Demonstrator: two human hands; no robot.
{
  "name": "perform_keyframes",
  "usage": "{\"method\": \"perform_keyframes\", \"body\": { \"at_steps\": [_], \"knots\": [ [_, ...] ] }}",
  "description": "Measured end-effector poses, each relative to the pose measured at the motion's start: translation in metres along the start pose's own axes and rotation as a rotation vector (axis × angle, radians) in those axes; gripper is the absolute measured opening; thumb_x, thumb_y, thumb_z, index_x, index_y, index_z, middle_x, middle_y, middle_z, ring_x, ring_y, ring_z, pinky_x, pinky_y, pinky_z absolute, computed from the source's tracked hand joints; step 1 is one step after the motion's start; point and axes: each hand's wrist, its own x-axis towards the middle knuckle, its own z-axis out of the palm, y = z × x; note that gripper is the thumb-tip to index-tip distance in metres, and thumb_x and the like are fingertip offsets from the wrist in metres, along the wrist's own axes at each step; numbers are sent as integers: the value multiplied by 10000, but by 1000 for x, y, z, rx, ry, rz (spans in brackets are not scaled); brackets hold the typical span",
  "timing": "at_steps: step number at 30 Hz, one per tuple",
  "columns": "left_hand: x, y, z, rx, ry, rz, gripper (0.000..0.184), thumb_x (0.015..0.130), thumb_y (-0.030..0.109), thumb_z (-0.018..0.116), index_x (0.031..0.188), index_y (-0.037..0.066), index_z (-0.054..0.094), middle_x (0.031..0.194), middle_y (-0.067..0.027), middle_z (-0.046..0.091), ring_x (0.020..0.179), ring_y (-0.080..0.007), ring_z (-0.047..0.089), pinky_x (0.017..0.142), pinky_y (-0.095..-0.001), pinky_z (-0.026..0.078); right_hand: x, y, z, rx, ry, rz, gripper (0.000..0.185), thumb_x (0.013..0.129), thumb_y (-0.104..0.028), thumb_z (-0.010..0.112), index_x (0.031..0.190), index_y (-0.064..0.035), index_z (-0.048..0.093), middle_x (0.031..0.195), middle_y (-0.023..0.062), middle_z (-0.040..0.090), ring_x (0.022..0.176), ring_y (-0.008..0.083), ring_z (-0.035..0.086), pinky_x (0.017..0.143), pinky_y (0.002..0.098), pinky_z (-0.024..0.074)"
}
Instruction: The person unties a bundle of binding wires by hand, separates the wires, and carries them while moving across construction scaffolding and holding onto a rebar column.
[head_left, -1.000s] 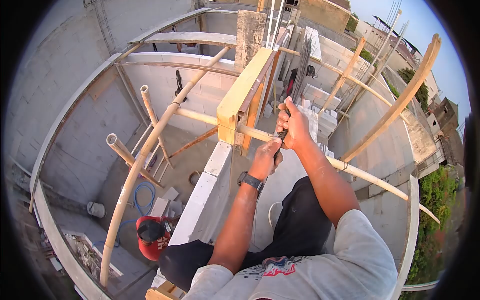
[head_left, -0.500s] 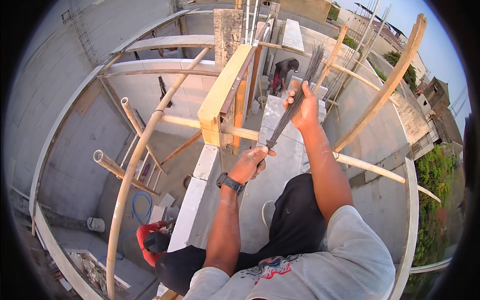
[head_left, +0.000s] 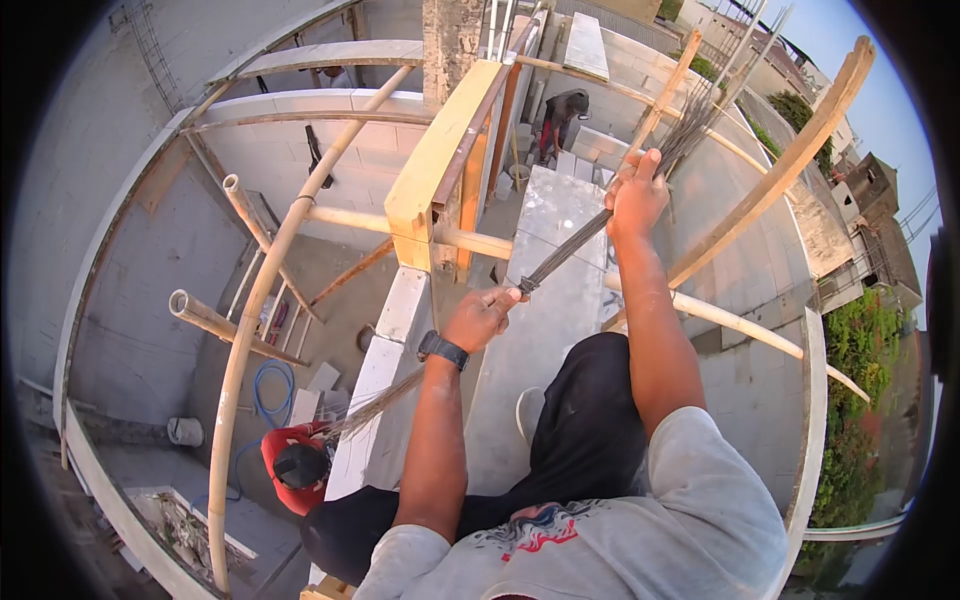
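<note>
Gripping the wire bundle (head_left: 567, 251), we have our left hand (head_left: 480, 318) closed beside its knot, nearer us than the yellow timber (head_left: 440, 160). Our right hand (head_left: 637, 195) is closed around the wires farther up, right of the timber. The bundle slants between both hands, ends splaying beyond each. Below, left of the timber, is a person in red (head_left: 298, 466).
</note>
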Motion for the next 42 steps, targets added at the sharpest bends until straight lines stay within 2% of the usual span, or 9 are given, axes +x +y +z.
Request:
{"method": "perform_keyframes", "body": {
  "at_steps": [5, 10, 15, 20, 24, 26, 35, 37, 42],
  "knots": [
    [-11, 4, -16, -60, -32, -14, 489, 980, 506, 534, 1073, 66, 726, 567, 7, 477, 564, -84, 451, 570, -280, 354, 20, -4, -16, 247, -99, 245, 378, 993, -413, 571, 980, -35, 570, 614, -38, 397, 512, 87, 421, 492, 258, 413],
    [-13, -34, -21, -93, -63, -55, 495, 977, 530, 530, 1089, 91, 729, 560, 12, 501, 581, -86, 473, 600, -286, 371, 31, 0, -33, 316, -66, 380, 407, 1013, -461, 512, 979, -58, 567, 620, -54, 355, 514, 74, 358, 480, 227, 349],
    [-6, -72, -13, -170, -61, -23, 505, 973, 553, 527, 1102, 110, 732, 584, 17, 536, 597, -89, 475, 626, -281, 385, -34, -31, 29, -109, -148, -89, 511, 1024, -479, 473, 1041, 16, 599, 607, -50, 304, 501, 61, 325, 439, 232, 287],
    [-3, -106, 7, -248, -54, -28, 456, 980, 515, 546, 1137, 124, 722, 602, 44, 528, 555, -66, 429, 564, -260, 354, -72, -32, 40, -196, -382, -140, 578, 996, -533, 504, 1092, 32, 575, 594, -52, 328, 498, 54, 352, 441, 227, 321],
    [-32, -92, -25, -438, -169, -145, 453, 978, 484, 571, 1177, 97, 699, 635, 40, 550, 488, -44, 359, 461, -227, 266, -51, -27, 35, 5, -293, -33, 538, 993, -513, 524, 1095, 13, 571, 615, -45, 348, 503, 64, 350, 460, 240, 328],
    [-36, -92, -30, -514, -216, -170, 486, 966, 489, 587, 1169, 60, 688, 643, 24, 569, 468, -37, 355, 426, -214, 229, -32, -18, 22, 216, -261, 230, 494, 995, -490, 535, 1093, -7, 569, 640, -37, 368, 518, 74, 357, 490, 248, 338],
    [-35, -67, -34, -376, -204, -237, 503, 937, 500, 631, 1130, 40, 689, 648, 23, 573, 483, -32, 369, 426, -216, 239, -11, -21, 14, 198, -57, 276, 471, 991, -547, 487, 973, -79, 532, 633, -42, 352, 512, 79, 324, 497, 244, 322],
    [-38, -56, -33, -367, -234, -186, 482, 933, 496, 640, 1090, 44, 706, 633, 36, 544, 487, -29, 365, 436, -213, 239, -4, -19, 10, 167, -71, 212, 494, 1002, -546, 471, 990, -53, 513, 640, -28, 361, 541, 96, 363, 517, 269, 352],
    [-46, -27, -41, -248, -102, -197, 468, 931, 498, 643, 1026, 47, 726, 616, 43, 519, 493, -28, 377, 451, -204, 264, 9, -15, -3, 149, -283, 252, 761, 911, -660, 545, 1244, 24, 521, 830, 67, 606, 735, 181, 594, 687, 335, 492]
  ]
}}
